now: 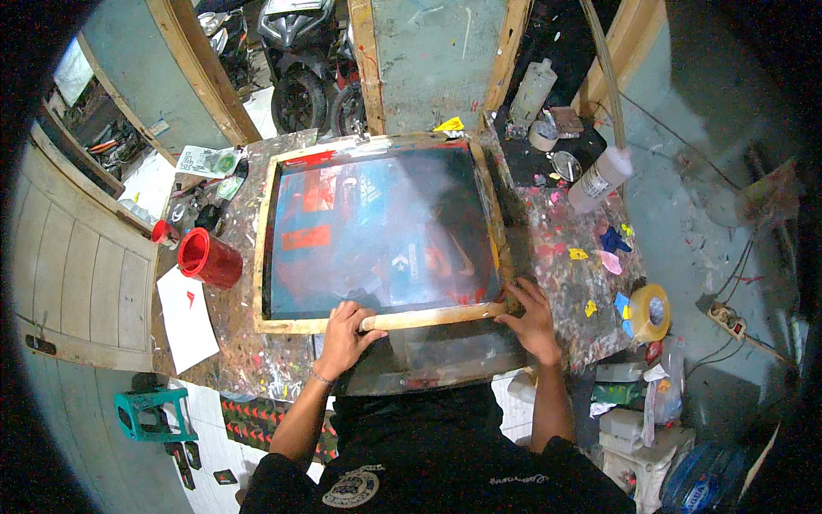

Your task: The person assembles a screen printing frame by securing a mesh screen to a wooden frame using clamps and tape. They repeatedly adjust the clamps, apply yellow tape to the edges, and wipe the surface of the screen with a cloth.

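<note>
A wood-edged screen printing frame (291, 326) lies on the paint-stained table, its dark blue-grey mesh (342, 265) marked with red patches and pale stencil shapes. My left hand (345, 339) grips the near rail left of its middle, fingers over the wood and thumb along the front. At the near right corner, my right hand (533, 321) holds the frame, with fingers on the corner and thumb against the near rail. What lies under the frame is mostly hidden.
Left of the frame stand a red paint tub (210, 259) and a white sheet (187, 319) with a red mark. To the right are a tape roll (649, 313), coloured scraps (610, 260) and a plastic bottle (601, 180). A green stool (154, 414) stands on the floor.
</note>
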`<state>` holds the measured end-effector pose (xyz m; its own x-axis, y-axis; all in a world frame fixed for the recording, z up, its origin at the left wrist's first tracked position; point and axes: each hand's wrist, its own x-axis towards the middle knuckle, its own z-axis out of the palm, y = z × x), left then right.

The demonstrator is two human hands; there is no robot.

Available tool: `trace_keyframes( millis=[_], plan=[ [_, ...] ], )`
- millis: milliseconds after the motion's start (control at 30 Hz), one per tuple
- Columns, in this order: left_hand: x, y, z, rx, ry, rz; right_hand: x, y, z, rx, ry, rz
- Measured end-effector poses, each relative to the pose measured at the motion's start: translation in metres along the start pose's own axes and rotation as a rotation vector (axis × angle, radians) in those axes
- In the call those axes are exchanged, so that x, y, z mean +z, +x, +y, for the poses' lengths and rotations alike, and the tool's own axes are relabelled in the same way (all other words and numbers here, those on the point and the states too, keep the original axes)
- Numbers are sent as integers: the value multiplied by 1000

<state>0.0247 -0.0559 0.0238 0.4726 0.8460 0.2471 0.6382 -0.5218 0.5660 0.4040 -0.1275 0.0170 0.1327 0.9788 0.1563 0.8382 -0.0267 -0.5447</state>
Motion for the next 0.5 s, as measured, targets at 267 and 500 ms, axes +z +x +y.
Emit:
trace_keyframes(
  millis=[267,500],
  plan=[
    [-3,4,3,0,9,-11,0,0,2,23,31,-15],
    [-12,12,1,-35,-38,-103,-18,10,-21,37,-5,-168]
  ],
)
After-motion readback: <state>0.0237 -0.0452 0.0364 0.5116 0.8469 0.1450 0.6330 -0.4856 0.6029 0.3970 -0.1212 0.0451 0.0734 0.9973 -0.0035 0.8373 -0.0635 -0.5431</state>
